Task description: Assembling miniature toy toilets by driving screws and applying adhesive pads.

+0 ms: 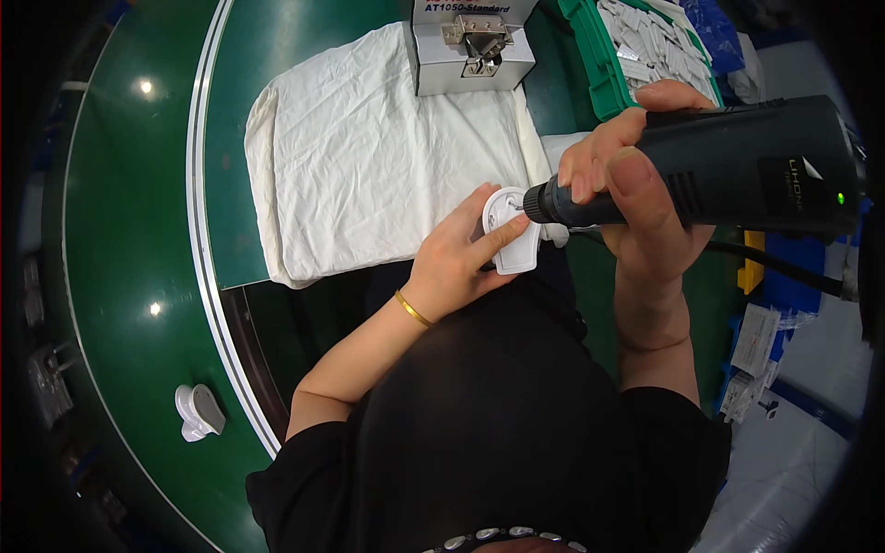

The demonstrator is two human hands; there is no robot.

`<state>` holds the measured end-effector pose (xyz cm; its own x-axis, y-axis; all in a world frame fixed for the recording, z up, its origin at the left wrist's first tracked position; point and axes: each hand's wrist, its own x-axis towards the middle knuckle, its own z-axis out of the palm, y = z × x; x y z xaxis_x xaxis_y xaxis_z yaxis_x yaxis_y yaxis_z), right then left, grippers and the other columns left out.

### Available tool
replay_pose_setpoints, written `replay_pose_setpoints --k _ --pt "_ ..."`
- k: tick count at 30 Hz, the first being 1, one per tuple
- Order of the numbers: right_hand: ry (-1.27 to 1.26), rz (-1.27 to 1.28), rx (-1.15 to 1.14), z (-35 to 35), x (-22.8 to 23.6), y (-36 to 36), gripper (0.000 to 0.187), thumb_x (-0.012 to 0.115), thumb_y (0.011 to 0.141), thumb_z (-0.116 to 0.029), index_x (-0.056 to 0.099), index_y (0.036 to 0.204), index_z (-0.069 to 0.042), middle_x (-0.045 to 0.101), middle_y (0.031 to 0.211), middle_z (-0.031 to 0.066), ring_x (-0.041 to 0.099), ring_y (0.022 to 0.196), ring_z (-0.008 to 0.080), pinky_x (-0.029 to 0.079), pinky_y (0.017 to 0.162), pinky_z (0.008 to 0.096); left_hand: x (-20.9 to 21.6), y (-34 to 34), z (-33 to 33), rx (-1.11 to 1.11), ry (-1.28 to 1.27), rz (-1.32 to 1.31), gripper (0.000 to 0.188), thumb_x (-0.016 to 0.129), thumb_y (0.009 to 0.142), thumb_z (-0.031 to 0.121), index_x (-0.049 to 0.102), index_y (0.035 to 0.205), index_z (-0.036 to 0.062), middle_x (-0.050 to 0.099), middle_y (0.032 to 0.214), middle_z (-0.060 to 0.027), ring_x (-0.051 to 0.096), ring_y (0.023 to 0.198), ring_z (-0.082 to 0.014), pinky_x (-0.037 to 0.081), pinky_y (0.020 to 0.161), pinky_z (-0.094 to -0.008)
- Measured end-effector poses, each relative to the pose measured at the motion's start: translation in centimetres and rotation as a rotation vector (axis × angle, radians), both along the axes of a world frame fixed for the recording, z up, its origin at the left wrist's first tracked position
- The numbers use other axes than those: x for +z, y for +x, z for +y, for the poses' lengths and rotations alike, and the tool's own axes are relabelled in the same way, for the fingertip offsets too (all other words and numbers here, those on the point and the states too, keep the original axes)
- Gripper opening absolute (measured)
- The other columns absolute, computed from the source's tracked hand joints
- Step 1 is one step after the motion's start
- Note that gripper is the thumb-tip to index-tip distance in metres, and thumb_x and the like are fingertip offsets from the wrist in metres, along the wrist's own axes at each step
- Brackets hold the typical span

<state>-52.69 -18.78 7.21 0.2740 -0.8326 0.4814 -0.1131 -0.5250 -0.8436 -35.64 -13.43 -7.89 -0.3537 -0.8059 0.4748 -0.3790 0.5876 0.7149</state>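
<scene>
In my right hand (636, 175) is a black electric screwdriver (747, 166), held level with its tip pointing left and a green light lit at its rear end. Its bit meets a small white plastic housing (518, 251) with a rounded end. My left hand (458, 249) grips that housing, thumb across its face near the bit. Whether a screw sits under the bit is too small to make out. Both hands are over the near right edge of a folded white cloth (369, 157).
A metal screw feeder (475, 55) stands at the cloth's far edge. Behind my right hand, a green bin (590, 64) holds many white plastic parts (650, 41). Another white part (198, 412) lies on the green surface at left. A black cable (784, 263) trails at right.
</scene>
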Motion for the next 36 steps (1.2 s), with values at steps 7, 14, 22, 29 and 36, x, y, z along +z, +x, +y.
replay_pose_setpoints --k 7,14,22,29,36 --pt "0.015 0.001 -0.018 -0.2 -0.5 0.4 0.047 0.064 0.089 -0.011 0.038 0.125 0.004 0.058 0.075 0.0099 0.058 0.064 0.0157 0.051 0.067 0.0366 0.1 0.0 0.0 -0.003 -0.005 0.011 0.069 0.085 0.061 0.014 0.062 0.126 0.0187 0.051 0.133 -0.0223 0.062 0.106 -0.0354 0.055 0.083 -0.037" --pt "0.085 -0.229 -0.039 0.3 -0.8 1.4 0.016 0.073 0.081 -0.002 0.063 0.093 0.0 0.063 0.083 0.0064 0.058 0.071 0.0093 0.046 0.077 0.026 -0.1 -0.1 0.1 0.005 -0.012 0.013 0.069 0.084 0.06 0.013 0.062 0.125 0.0188 0.051 0.133 -0.0208 0.061 0.107 -0.035 0.055 0.082 -0.0366" --pt "0.004 0.003 0.082 0.2 -0.4 1.4 0.037 0.064 0.088 -0.007 0.039 0.115 -0.003 0.056 0.079 0.0087 0.056 0.066 0.0146 0.051 0.069 0.0363 0.3 0.2 0.2 -0.013 0.028 -0.032 0.071 0.085 0.06 0.014 0.061 0.127 0.0206 0.05 0.133 -0.0204 0.06 0.109 -0.0352 0.054 0.083 -0.0365" --pt "0.047 -0.048 0.069 0.4 -1.2 1.9 0.034 0.062 0.089 -0.006 0.039 0.114 -0.004 0.055 0.079 0.0087 0.055 0.066 0.0146 0.051 0.07 0.0363 -0.3 0.2 0.0 -0.009 -0.02 0.011 0.069 0.084 0.062 0.016 0.06 0.127 0.0208 0.051 0.132 -0.0206 0.058 0.113 -0.0369 0.053 0.086 -0.0389" --pt "-0.003 -0.015 0.091 0.7 -1.5 2.1 0.036 0.061 0.088 -0.004 0.039 0.116 -0.002 0.056 0.079 0.0093 0.056 0.066 0.0149 0.051 0.07 0.0366 -0.5 0.3 0.2 0.003 -0.047 -0.006 0.067 0.084 0.064 0.016 0.06 0.126 0.0204 0.051 0.132 -0.0205 0.056 0.115 -0.037 0.053 0.087 -0.0393"
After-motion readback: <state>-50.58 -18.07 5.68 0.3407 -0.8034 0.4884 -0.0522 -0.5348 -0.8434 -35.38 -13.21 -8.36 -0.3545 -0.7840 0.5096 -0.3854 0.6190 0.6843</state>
